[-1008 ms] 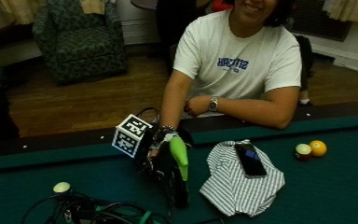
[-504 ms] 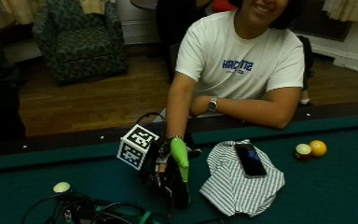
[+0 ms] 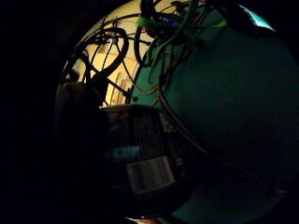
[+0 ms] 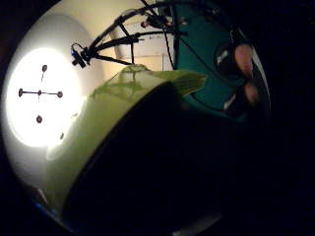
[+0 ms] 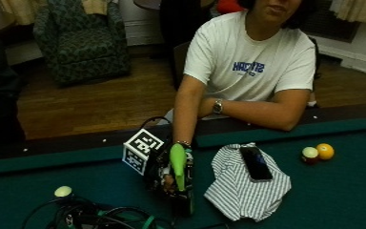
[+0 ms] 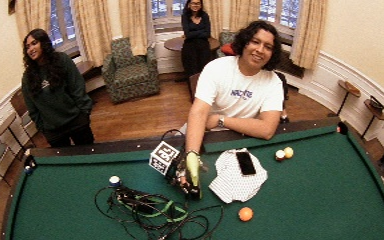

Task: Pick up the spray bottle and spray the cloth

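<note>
The gloved right hand (image 5: pixel 170 175) is wrapped around the spray bottle (image 5: pixel 178 167), grasping it on the green felt of the pool table (image 5: pixel 335 191). The bottle sits inside the hand: its lime-green plastic head projects above the fingers, and its dark body extends below them, with the base at or near the felt; contact cannot be confirmed. In the thumb-side palm view the green head (image 4: pixel 113 123) fills most of the field, smooth and curved, close against the palm. In the little-finger-side palm view the dark, rounded bottle body (image 3: pixel 140 163) carries a printed label with a white barcode patch.

The cloth (image 5: pixel 246 183) lies just beside the hand, on the side away from the cable bundle. It is a crumpled, white fabric with thin dark stripes, spread flat on the felt. A black phone (image 5: pixel 256 163) rests on top of it, rectangular and glossy.

A tangle of black and green cables (image 5: pixel 100 217) lies near the hand on the opposite side. Two billiard balls (image 5: pixel 317 152), one white and dark red, one orange, sit touching each other, well apart from the hand beyond the cloth.
</note>
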{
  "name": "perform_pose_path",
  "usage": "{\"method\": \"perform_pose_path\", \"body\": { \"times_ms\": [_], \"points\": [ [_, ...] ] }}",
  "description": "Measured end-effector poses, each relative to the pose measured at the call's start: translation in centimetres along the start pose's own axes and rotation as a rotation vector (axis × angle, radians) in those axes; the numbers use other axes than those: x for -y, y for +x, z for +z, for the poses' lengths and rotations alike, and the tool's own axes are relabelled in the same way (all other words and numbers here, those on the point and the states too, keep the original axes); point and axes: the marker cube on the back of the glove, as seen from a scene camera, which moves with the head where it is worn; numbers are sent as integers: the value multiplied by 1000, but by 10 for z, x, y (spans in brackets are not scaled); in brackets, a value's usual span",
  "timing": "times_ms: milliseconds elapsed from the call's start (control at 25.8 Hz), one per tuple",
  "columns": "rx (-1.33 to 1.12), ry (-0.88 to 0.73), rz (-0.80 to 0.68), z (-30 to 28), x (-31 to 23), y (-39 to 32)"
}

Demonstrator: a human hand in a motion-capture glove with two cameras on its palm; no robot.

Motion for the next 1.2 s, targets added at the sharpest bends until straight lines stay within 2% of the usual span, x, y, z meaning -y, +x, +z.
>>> {"method": "perform_pose_path", "body": {
  "times_ms": [194, 388, 659, 853, 1202],
  "points": [
    [121, -43, -96, -13, -1, -45],
    [70, -148, -212, -36, -14, -118],
    [-61, -436, -296, -54, -23, -223],
    [-176, -541, -224, -38, -14, -262],
    [-777, -802, 41, 36, -34, -231]
  ]
}}
